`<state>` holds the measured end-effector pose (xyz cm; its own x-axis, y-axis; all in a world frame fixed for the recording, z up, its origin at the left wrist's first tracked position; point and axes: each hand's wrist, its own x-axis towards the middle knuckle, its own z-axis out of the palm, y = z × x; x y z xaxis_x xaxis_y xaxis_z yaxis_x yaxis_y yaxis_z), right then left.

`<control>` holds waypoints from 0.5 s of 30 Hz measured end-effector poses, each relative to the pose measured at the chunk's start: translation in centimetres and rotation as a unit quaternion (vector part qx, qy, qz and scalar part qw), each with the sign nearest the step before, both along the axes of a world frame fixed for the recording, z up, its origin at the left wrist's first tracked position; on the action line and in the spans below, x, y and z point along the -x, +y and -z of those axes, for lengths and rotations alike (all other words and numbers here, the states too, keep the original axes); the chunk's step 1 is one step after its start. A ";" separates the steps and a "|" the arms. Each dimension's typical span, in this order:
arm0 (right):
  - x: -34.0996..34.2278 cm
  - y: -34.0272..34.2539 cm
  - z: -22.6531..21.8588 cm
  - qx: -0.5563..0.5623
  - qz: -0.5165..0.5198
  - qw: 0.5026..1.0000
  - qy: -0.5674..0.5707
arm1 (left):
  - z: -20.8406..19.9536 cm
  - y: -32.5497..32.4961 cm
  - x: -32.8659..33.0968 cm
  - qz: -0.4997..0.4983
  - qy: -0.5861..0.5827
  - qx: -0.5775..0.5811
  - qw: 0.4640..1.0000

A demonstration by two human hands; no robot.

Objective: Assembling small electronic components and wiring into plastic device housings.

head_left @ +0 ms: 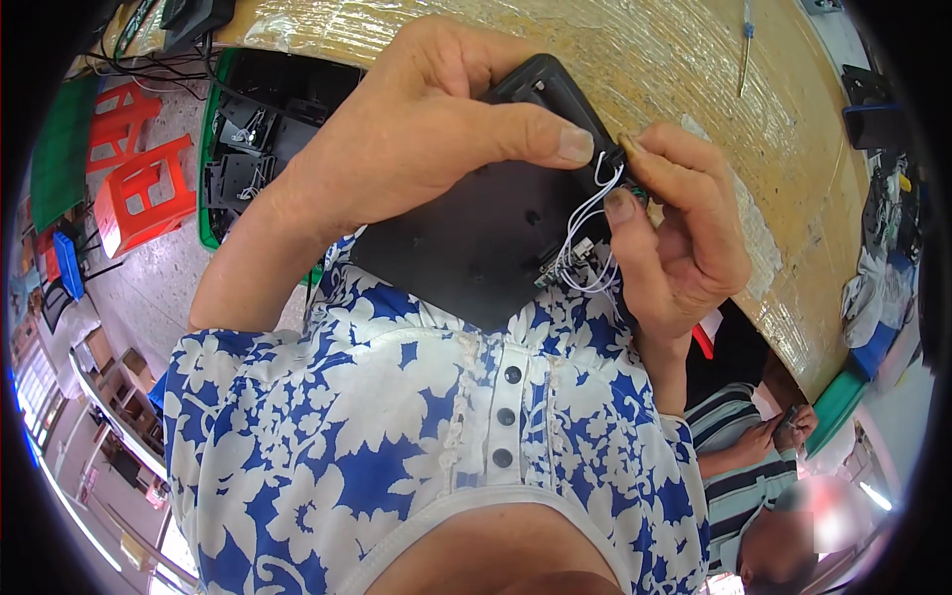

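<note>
A black plastic housing (451, 248) with a flat panel and a raised, rounded edge rests tilted against my body, above my lap. My left hand (426, 134) grips its upper edge, fingers behind and thumb pressed near the corner. Thin white wires (577, 233) loop from that corner down to a small circuit board (567, 262) hanging beside the panel. At the same corner my right hand (689, 223) is closed around the wires, its index fingertip against a small black part (614, 159). What lies deeper between the right fingers is hidden.
A worktable (654, 59) under clear wrapping spans the far side, with a screwdriver (746, 50) on it. At left stand a green-rimmed crate (206, 178) of black parts and red stools (149, 193). A co-worker in a striped shirt (739, 426) sits at lower right.
</note>
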<state>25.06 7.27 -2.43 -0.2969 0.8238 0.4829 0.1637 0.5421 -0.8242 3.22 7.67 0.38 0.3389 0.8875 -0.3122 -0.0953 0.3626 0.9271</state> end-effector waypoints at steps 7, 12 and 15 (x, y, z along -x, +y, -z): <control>0.3 -0.3 0.2 0.005 0.011 1.000 -0.023 | 0.8 -0.7 0.0 -0.016 0.003 -0.007 1.000; 0.4 -0.3 0.5 0.018 0.012 1.000 -0.017 | 1.0 -1.0 0.3 -0.017 0.017 -0.014 1.000; 0.6 -0.2 0.5 0.049 0.016 0.999 0.001 | 0.8 -0.5 0.7 -0.009 0.028 0.006 1.000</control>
